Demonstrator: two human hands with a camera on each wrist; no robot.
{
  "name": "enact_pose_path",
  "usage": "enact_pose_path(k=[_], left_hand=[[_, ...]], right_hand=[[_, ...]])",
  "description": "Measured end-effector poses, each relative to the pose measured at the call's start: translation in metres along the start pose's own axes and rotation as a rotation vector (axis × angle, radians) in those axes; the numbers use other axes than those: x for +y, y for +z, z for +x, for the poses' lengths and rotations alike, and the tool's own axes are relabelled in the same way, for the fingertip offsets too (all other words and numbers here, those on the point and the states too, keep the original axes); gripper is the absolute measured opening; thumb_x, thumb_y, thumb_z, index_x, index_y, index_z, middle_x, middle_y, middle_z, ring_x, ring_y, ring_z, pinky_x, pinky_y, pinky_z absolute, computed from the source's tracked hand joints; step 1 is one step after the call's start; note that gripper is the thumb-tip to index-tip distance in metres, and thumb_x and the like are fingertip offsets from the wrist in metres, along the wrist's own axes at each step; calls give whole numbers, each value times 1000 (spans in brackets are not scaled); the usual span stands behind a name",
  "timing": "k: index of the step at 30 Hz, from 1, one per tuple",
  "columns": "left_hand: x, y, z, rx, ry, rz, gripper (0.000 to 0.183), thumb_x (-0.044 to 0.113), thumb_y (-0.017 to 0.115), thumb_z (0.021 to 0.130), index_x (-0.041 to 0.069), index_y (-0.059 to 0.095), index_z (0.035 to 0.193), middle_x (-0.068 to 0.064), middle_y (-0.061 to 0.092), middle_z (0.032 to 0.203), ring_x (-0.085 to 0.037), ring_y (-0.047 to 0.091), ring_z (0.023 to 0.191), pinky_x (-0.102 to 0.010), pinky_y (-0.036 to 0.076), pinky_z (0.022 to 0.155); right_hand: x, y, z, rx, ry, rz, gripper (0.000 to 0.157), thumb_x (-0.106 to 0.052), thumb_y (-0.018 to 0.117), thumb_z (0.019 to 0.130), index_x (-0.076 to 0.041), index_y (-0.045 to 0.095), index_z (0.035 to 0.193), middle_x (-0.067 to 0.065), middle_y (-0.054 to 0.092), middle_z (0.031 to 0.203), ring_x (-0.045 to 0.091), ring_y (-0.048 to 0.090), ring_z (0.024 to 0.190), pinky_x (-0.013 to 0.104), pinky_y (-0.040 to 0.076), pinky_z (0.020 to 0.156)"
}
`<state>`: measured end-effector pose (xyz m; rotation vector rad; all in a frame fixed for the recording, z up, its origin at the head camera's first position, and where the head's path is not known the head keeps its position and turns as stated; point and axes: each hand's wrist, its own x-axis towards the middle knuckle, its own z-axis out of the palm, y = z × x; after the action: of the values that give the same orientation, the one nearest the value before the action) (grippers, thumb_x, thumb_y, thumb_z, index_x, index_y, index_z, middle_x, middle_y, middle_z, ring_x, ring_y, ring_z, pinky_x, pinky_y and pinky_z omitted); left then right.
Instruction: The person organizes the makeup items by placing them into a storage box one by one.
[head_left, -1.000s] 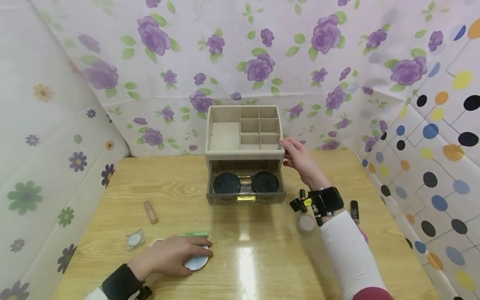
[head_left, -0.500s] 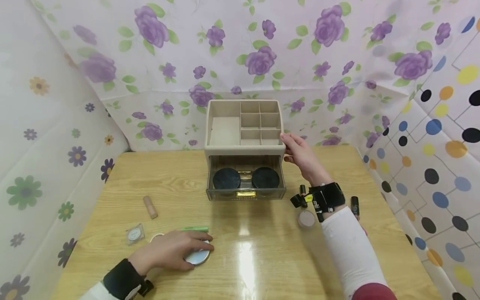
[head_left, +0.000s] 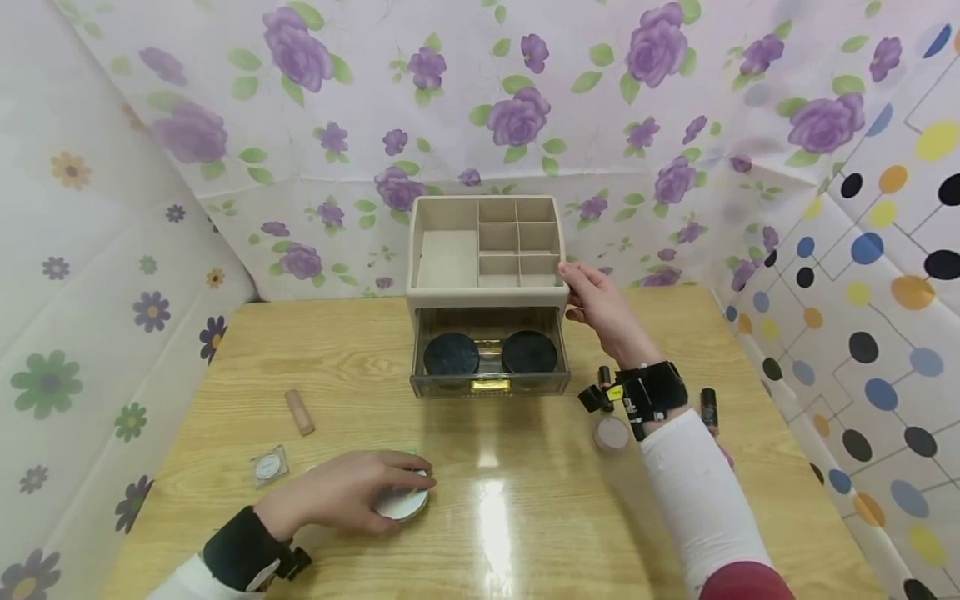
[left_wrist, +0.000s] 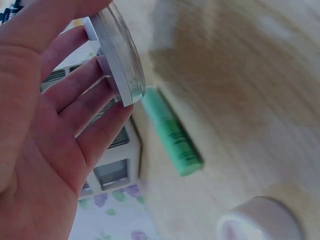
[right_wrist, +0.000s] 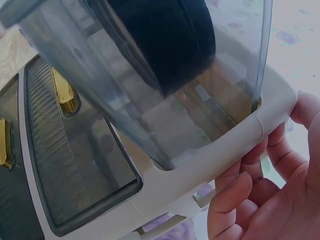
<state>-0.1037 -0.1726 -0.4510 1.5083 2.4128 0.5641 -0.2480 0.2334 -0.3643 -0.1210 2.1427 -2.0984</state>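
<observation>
Head view: looks down on a glossy, light wood-grain surface (head_left: 352, 358), marked by a bright streak of reflected light. Faces a white purple-rose sheet (head_left: 517, 117) hung behind, a white many-flowered sheet (head_left: 75, 275) on the left and a white coloured-dot sheet (head_left: 862, 400) on the right. With the left hand (head_left: 348, 492), pinches a flat round white container (head_left: 402, 506) toward the front, left of centre. Cannot tell whether lifted or touching the surface. With the right hand (head_left: 603, 312), pinches the right edge of a beige plastic organizer (head_left: 487, 296), placed at the back middle, with a see-through drawer (head_left: 525, 386) pulled out around two black round containers (head_left: 452, 354).

To the left, a beige cylindrical tube (head_left: 299, 412) and a clear square case (head_left: 268, 466); by the right wrist, a pale round pot (head_left: 612, 434).

Left wrist view: grasps the container's clear rim, tilted, fingers slightly parted; just beyond, on the surface, a green cylindrical tube (left_wrist: 172, 135).

Right wrist view: curls fingers around the organizer's beige frame, beside dark gold-handled drawer fronts (right_wrist: 65, 165).
</observation>
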Motion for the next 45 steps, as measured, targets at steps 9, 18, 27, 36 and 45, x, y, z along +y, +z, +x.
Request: enact_pose_path(k=[9, 18, 27, 36, 45], left_hand=[[8, -43, -5, 111, -24, 0, 67, 19, 90, 84, 18, 67, 147, -10, 62, 150, -33, 65, 129, -36, 59, 92], [29, -89, -14, 259, 67, 45, 72, 19, 92, 85, 18, 64, 151, -11, 61, 151, -33, 67, 126, -43, 61, 86], [44, -124, 11, 371, 225, 104, 66, 26, 89, 89, 15, 64, 149, -12, 58, 153, -25, 70, 115, -25, 59, 79], [47, -139, 58, 398, 221, 141, 70, 20, 89, 87, 13, 62, 151, -16, 52, 156, -34, 61, 127, -45, 60, 89], [36, -138, 89, 309, 73, 208, 66, 28, 79, 101, 11, 52, 159, -18, 49, 159, -35, 53, 138, -51, 49, 107]], right_hand=[[-6, -2, 4, -7, -6, 7, 36, -46, 55, 112, -12, 61, 118, -4, 71, 99, 8, 63, 88, 25, 47, 74], [-4, 5, 6, -42, 0, 22, 39, -47, 54, 112, -10, 62, 125, -3, 72, 101, 9, 63, 88, 27, 47, 77], [-3, 3, 7, -43, -11, 18, 39, -46, 53, 113, -10, 62, 124, -4, 73, 98, 9, 63, 86, 27, 46, 75], [3, 1, 5, -11, 11, 30, 39, -48, 54, 112, -12, 61, 126, -3, 70, 97, 10, 60, 85, 27, 45, 75], [7, 3, 4, -14, 21, 47, 43, -48, 53, 112, -11, 61, 132, -3, 71, 97, 10, 61, 86, 28, 45, 77]])
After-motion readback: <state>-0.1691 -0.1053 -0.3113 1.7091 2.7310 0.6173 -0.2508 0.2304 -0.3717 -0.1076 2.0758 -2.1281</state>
